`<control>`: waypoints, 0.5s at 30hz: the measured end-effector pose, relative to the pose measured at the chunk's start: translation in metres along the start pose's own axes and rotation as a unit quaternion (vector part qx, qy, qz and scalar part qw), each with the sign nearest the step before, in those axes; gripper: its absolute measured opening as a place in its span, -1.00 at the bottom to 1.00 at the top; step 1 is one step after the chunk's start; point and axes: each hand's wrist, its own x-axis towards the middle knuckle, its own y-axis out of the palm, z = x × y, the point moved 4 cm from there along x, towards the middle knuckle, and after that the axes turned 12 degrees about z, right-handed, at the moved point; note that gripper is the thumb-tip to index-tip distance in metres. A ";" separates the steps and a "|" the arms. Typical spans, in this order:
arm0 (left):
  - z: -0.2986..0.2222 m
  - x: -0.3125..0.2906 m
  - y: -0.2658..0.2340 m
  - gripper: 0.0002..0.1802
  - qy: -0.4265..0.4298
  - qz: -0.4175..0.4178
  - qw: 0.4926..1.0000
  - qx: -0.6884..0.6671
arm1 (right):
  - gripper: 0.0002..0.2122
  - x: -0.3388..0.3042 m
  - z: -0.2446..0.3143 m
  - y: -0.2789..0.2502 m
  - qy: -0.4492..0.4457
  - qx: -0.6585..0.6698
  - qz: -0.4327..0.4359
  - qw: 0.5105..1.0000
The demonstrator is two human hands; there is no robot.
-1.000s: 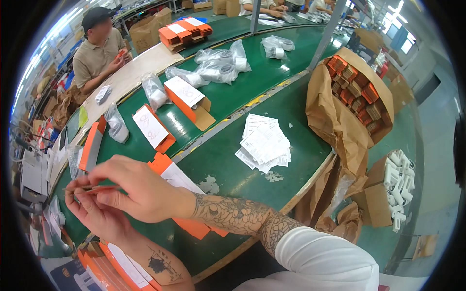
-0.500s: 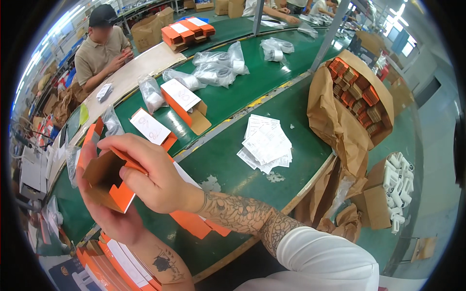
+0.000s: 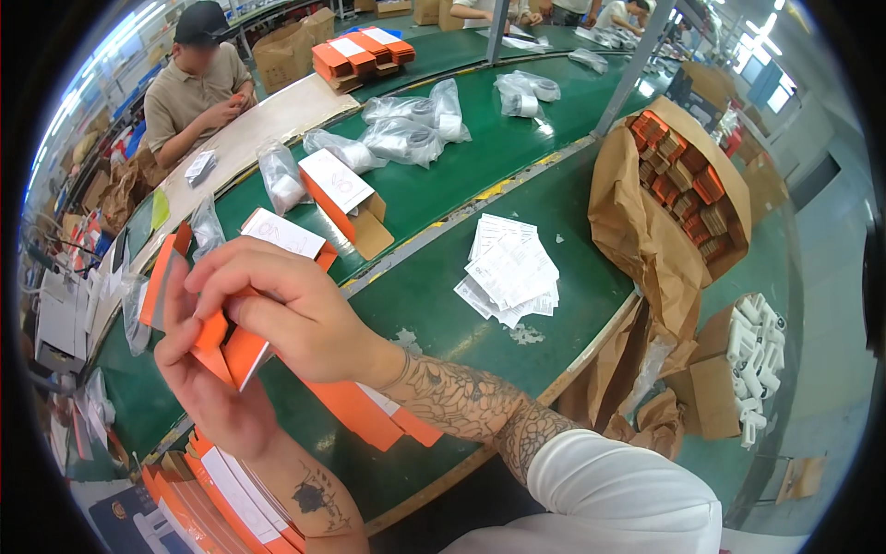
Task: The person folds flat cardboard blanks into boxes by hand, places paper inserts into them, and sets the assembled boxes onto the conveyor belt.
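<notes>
An orange and white cardboard box (image 3: pixel 245 353) is held in front of me at the left, its end flaps folded inward. My left hand (image 3: pixel 217 406) wraps round it from below and the left, fingers closed on its side. From above, my right hand (image 3: pixel 300 319) grips the same box, with fingertips pressing on the flap end. Beneath my right forearm lie flat orange cartons (image 3: pixel 355 415). More flattened orange and white cartons (image 3: pixel 235 499) are stacked at the lower left. A spread pile of printed white leaflets (image 3: pixel 512 268) rests on the green table, right of my hands.
Beyond my hands, the green conveyor (image 3: pixel 480 152) carries bagged white items (image 3: pixel 406 138) and an open-ended orange box (image 3: pixel 337 185). A brown carton (image 3: pixel 637 217) of folded orange cardboard stands at right, with white plastic parts (image 3: pixel 757 360) below. A co-worker (image 3: pixel 198 88) sits across.
The box's open end has been closed down: its flaps are now folded in. My right fingers moved from the opening's rim onto the flaps, and the left fingers curled closer.
</notes>
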 end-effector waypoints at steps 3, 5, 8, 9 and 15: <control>0.000 0.004 0.007 -0.68 -0.003 0.006 0.997 -0.081 | -0.88 -0.002 0.009 -0.007 -0.020 -0.027 0.018 0.999; 0.003 0.004 0.005 -0.66 -0.023 -0.012 0.998 -0.061 | -0.87 -0.002 0.015 -0.007 -0.021 -0.037 0.022 0.999; 0.003 0.002 0.003 -0.57 -0.066 -0.060 0.995 -0.035 | -0.84 -0.003 0.008 -0.002 -0.002 -0.039 0.017 0.999; 0.002 0.001 0.002 -0.51 -0.089 -0.089 0.992 -0.032 | -0.81 -0.003 0.003 0.002 0.018 -0.033 0.006 0.999; 0.008 0.001 0.001 -0.28 -0.117 -0.131 0.983 -0.046 | -0.73 -0.004 -0.015 0.000 0.053 0.025 0.004 0.998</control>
